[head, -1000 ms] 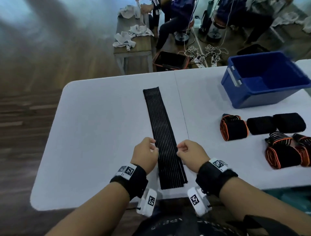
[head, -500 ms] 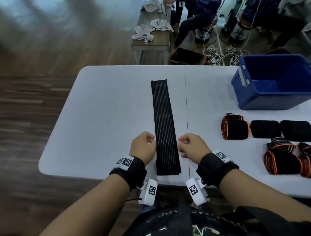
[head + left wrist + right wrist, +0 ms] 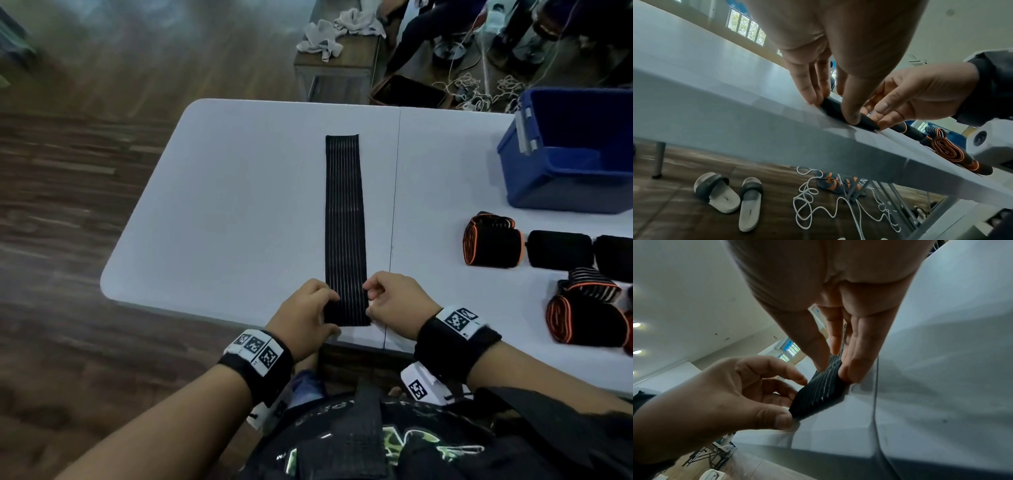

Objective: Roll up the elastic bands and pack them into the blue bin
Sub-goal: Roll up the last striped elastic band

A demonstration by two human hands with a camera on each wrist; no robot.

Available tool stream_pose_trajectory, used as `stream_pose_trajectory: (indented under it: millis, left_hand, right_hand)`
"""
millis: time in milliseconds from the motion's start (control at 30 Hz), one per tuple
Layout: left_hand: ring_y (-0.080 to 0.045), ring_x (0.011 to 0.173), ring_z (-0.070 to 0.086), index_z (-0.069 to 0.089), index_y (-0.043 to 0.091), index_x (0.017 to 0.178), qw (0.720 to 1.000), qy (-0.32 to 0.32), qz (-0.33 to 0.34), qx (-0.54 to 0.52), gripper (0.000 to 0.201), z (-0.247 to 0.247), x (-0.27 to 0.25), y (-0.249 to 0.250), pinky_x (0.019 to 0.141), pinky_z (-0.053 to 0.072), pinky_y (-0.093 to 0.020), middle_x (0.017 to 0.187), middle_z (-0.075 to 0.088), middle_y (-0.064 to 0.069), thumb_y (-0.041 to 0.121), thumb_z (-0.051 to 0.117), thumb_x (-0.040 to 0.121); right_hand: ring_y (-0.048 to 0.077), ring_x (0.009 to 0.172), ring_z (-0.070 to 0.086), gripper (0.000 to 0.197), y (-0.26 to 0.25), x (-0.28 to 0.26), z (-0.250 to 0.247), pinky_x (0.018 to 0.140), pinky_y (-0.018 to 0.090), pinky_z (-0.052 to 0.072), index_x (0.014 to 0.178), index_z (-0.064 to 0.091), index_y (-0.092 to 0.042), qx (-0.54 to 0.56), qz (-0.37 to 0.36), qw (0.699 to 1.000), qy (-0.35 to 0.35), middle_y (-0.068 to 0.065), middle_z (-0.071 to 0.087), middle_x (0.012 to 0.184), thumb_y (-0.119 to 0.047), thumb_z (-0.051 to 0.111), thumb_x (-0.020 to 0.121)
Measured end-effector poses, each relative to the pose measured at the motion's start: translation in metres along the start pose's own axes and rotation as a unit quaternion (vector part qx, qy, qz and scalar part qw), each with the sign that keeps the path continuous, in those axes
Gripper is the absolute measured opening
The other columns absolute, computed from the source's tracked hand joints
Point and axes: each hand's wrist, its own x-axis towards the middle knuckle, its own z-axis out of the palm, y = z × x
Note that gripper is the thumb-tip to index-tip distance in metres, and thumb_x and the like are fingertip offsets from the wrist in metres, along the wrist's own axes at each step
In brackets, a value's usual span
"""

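Observation:
A long black ribbed elastic band (image 3: 344, 219) lies flat and unrolled on the white table (image 3: 222, 205), running away from me. My left hand (image 3: 313, 313) pinches its near left corner and my right hand (image 3: 371, 301) pinches its near right corner, close to the table's front edge. In the left wrist view, thumb and fingers press the band's end (image 3: 831, 106). In the right wrist view the band's end (image 3: 818, 395) is slightly raised between both hands. The blue bin (image 3: 561, 185) stands at the far right, and what shows of its inside holds nothing.
Rolled bands lie right of me: an orange-edged roll (image 3: 493, 241), black rolls (image 3: 558, 248) and another orange-edged roll (image 3: 582, 317). A wooden bench with white cloths (image 3: 337, 37) stands beyond the table. Slippers (image 3: 727, 198) and a white cord (image 3: 818, 204) lie on the floor beneath.
Both hands have slid back along the band's edges to its near end and now hold its corners. The band lies straighter along the table.

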Motion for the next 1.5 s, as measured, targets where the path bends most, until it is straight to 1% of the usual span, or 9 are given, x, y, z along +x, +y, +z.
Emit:
stream_pose_trajectory:
  millis: [133,333,533,700,900,1033,1200,1300,1500]
  left_hand:
    - [-0.019,0.109,0.06,0.066,0.011,0.125,1.0,0.0,0.004,0.029,0.058,0.002,-0.001,0.001,0.098,0.049,-0.028,0.125,0.058,-0.002,0.016,0.087,0.072]
    - [-0.022,0.109,0.055,0.066,0.011,0.127,0.994,-0.023,0.045,0.099,0.057,0.001,0.002,0.0,0.098,0.048,-0.035,0.122,0.059,-0.003,0.032,0.084,0.077]
    - [-0.026,0.094,0.06,0.07,0.01,0.117,0.988,-0.012,0.094,0.118,0.046,0.001,0.002,-0.004,0.087,0.052,-0.037,0.108,0.065,-0.006,0.03,0.079,0.077]
    - [-0.027,0.089,0.064,0.069,0.009,0.114,0.993,0.01,0.076,0.088,0.033,-0.002,0.004,0.0,0.085,0.051,-0.036,0.101,0.071,-0.008,0.025,0.063,0.086]
    - [-0.018,0.081,0.063,0.062,0.017,0.12,0.998,0.02,-0.055,0.014,0.026,-0.015,0.016,0.003,0.077,0.05,-0.032,0.092,0.071,-0.002,0.011,0.048,0.099]
    - [-0.017,0.071,0.062,0.055,0.022,0.113,0.995,0.031,-0.093,-0.029,0.019,-0.016,0.022,0.008,0.066,0.052,-0.035,0.078,0.067,0.001,0.012,0.048,0.098]
    - [-0.015,0.09,0.054,0.049,0.02,0.118,0.997,0.045,-0.056,-0.024,0.03,-0.012,0.021,0.005,0.079,0.044,-0.023,0.106,0.053,0.002,0.011,0.059,0.091]
    - [-0.019,0.113,0.05,0.055,0.018,0.124,0.997,0.034,0.041,0.053,0.043,-0.01,0.015,-0.005,0.099,0.045,-0.029,0.129,0.05,-0.001,0.025,0.072,0.085]
    - [-0.029,0.115,0.054,0.067,0.016,0.117,0.983,-0.036,0.095,0.155,0.051,-0.01,0.015,-0.013,0.098,0.05,-0.042,0.137,0.055,-0.007,0.042,0.081,0.075]
  right_hand:
    - [0.016,0.092,0.065,0.038,-0.001,-0.001,0.001,0.083,0.029,0.055,0.105,0.062,-0.026,-0.017,0.001,1.0,-0.007,-0.005,0.064,0.099,-0.011,0.074,0.073]
    - [0.021,0.112,0.056,0.073,-0.004,-0.007,0.008,0.095,0.034,0.051,0.136,0.048,-0.018,-0.231,-0.084,0.968,-0.055,0.002,0.045,0.128,-0.037,0.081,0.073]
    - [0.024,0.108,0.051,0.056,0.003,-0.012,0.012,0.092,0.038,0.051,0.127,0.052,-0.015,-0.335,-0.153,0.929,-0.029,0.004,0.047,0.118,-0.044,0.07,0.083]
    - [0.025,0.109,0.053,0.049,0.004,-0.008,0.007,0.097,0.038,0.046,0.133,0.054,-0.016,-0.277,-0.14,0.949,-0.051,0.005,0.051,0.118,-0.045,0.058,0.093]
    - [0.023,0.084,0.057,0.039,-0.003,0.004,-0.002,0.074,0.034,0.042,0.088,0.062,-0.013,-0.221,-0.078,0.972,-0.028,0.002,0.057,0.084,-0.038,0.038,0.104]
    - [0.022,0.075,0.054,0.038,-0.007,0.007,-0.001,0.068,0.033,0.039,0.081,0.059,-0.009,-0.198,-0.05,0.979,0.005,0.003,0.058,0.075,-0.034,0.042,0.104]
    - [0.021,0.074,0.058,0.037,-0.014,0.009,0.0,0.07,0.033,0.047,0.078,0.061,-0.011,-0.188,-0.022,0.981,0.03,0.002,0.06,0.071,-0.037,0.049,0.101]
    - [0.02,0.077,0.059,0.035,-0.015,0.011,0.0,0.072,0.033,0.048,0.08,0.063,-0.012,-0.196,-0.01,0.98,0.039,0.002,0.063,0.075,-0.039,0.052,0.099]
    - [0.02,0.081,0.059,0.03,-0.023,0.016,0.002,0.073,0.032,0.047,0.079,0.058,-0.018,-0.221,0.001,0.975,0.032,0.001,0.063,0.08,-0.041,0.054,0.097]
